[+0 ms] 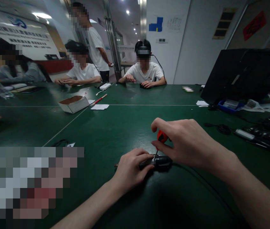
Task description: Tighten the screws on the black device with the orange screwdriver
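Observation:
My left hand (133,167) is wrapped round a dark, elongated corded device (163,161), pressing it to the green table. A narrow end of the device sticks out to the left of the hand, and its black cable (200,175) trails off to the lower right. Above it, my right hand (182,140) holds a screwdriver (161,136) by its red and black handle, between thumb and fingers. The screwdriver's shaft stands nearly upright, with its tip down at the device; the exact contact point is too small to make out.
An open white box (74,104), a red pen (100,99) and paper (100,107) lie ahead to the left. On the right are a black monitor (242,74), a blue tray (230,105) and tangled cables (268,132). Several people sit or stand beyond the table.

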Demonstrator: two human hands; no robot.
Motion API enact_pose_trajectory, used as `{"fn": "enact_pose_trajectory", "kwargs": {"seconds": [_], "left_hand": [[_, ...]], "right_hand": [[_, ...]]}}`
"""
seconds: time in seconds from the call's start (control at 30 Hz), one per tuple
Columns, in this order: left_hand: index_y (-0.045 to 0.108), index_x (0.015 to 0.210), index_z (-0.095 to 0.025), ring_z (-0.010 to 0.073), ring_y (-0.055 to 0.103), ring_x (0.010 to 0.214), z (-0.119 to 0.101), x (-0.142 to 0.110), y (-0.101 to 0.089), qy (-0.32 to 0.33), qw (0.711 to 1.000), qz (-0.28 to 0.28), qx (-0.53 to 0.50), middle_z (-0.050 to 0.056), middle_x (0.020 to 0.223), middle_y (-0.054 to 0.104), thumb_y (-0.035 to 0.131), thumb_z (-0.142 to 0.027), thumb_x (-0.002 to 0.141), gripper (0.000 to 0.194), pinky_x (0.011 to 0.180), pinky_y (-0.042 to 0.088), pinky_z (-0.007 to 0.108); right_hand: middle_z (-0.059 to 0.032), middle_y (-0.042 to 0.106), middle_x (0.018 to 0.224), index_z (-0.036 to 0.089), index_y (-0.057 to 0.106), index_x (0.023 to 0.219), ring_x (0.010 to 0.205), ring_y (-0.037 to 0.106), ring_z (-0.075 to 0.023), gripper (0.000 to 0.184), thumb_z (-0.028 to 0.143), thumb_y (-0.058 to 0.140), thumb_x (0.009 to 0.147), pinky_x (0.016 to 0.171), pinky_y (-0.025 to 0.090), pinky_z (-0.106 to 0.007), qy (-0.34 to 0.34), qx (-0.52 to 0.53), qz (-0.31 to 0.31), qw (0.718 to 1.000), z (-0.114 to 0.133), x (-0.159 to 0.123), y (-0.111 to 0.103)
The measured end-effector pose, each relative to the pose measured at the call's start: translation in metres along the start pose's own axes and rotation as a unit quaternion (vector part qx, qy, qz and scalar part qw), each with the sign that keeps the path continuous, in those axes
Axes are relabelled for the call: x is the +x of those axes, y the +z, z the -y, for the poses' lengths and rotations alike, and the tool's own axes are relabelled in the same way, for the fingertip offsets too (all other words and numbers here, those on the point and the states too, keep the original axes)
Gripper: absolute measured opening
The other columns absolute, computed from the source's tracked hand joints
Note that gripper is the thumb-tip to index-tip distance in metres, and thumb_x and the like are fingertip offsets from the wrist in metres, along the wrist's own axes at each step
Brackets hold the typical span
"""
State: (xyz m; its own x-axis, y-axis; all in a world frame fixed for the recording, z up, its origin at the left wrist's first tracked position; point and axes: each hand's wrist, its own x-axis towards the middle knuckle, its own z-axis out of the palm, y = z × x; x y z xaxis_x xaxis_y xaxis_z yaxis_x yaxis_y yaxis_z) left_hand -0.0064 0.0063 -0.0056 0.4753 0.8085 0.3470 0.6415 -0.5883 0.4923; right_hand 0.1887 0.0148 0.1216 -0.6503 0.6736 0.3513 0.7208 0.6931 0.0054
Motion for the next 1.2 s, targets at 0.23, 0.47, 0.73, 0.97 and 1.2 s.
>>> {"fn": "enact_pose_trajectory", "kwargs": {"seconds": [0.23, 0.47, 0.73, 0.97, 1.2], "left_hand": [[0.070, 0.097, -0.020, 0.0226, 0.064, 0.088, -0.001, 0.000, -0.001, -0.025, 1.000, 0.006, 0.018, 0.004, 0.097, 0.070, 0.071, -0.022, 0.078, 0.019, 0.074, 0.050, 0.032], [0.068, 0.098, -0.020, 0.0217, 0.063, 0.086, -0.003, 0.000, -0.004, -0.034, 0.998, 0.029, 0.035, 0.004, 0.095, 0.069, 0.070, -0.023, 0.079, 0.020, 0.073, 0.049, 0.031], [0.067, 0.101, -0.020, 0.0223, 0.063, 0.088, -0.007, 0.002, -0.009, -0.044, 0.995, 0.072, 0.050, 0.003, 0.099, 0.068, 0.074, -0.021, 0.075, 0.027, 0.074, 0.048, 0.031], [0.066, 0.103, -0.020, 0.0227, 0.063, 0.090, -0.006, 0.002, -0.010, -0.040, 0.995, 0.082, 0.047, 0.004, 0.099, 0.068, 0.072, -0.021, 0.077, 0.026, 0.075, 0.048, 0.032], [0.065, 0.101, -0.020, 0.0218, 0.063, 0.086, -0.006, 0.000, -0.007, 0.001, 0.996, 0.069, 0.059, 0.005, 0.097, 0.068, 0.071, -0.021, 0.076, 0.025, 0.072, 0.048, 0.030]], "right_hand": [[0.0024, 0.063, 0.073, 0.023, 0.047, 0.101, 0.061, 0.059, -0.0164, 0.022, 0.033, 0.060, 0.085, 0.052, 0.030, -0.024, 0.020, 0.006, -0.021, 1.000, -0.007, -0.001, -0.002], [0.0029, 0.061, 0.070, 0.023, 0.049, 0.098, 0.060, 0.057, -0.0140, 0.024, 0.036, 0.064, 0.083, 0.053, 0.033, -0.023, 0.073, 0.063, -0.040, 0.995, -0.029, 0.009, 0.009], [0.0032, 0.057, 0.067, 0.022, 0.050, 0.087, 0.060, 0.052, -0.0129, 0.018, 0.036, 0.060, 0.083, 0.056, 0.036, -0.025, 0.171, 0.159, -0.017, 0.972, -0.072, 0.021, 0.057], [0.0032, 0.061, 0.069, 0.022, 0.049, 0.091, 0.062, 0.057, -0.0136, 0.020, 0.037, 0.059, 0.083, 0.058, 0.039, -0.025, 0.176, 0.177, -0.039, 0.968, -0.080, 0.021, 0.061], [0.0012, 0.058, 0.074, 0.021, 0.043, 0.092, 0.060, 0.054, -0.0127, 0.020, 0.026, 0.058, 0.080, 0.057, 0.038, -0.025, 0.152, 0.099, -0.154, 0.971, -0.047, 0.006, 0.006]]}}
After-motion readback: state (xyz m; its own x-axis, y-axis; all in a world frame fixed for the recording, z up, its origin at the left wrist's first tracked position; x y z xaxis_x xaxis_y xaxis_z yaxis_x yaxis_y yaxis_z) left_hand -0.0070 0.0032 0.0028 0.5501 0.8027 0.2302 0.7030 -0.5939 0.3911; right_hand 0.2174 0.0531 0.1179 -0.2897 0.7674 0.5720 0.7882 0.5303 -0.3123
